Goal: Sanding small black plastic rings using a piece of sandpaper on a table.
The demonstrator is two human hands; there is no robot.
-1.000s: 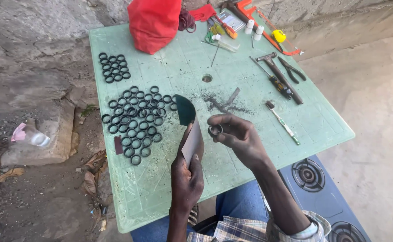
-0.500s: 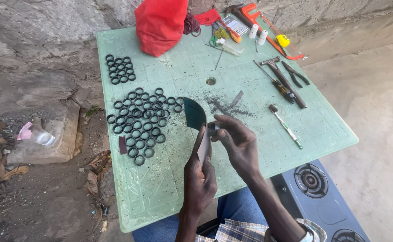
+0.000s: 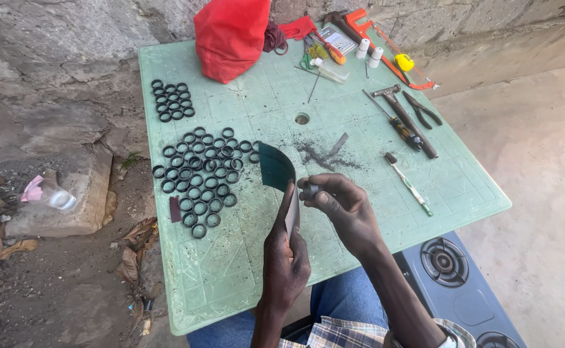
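On the green table (image 3: 360, 193), rings (image 3: 202, 177) crowd left of centre. The left hand (image 3: 286, 261) grips a curved dark sheet (image 3: 276, 169) at lower centre; the right hand (image 3: 340, 206) pinches a small ring piece (image 3: 311, 189) against it. That piece could slip from the fingertips and roll off.

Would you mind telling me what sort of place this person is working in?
Probably an outdoor, roadside-style repair or craft spot. A green plastic table stands on bare ground by a rough stone wall, with hand tools and rows of black rings on it, and a gas stove beside it.
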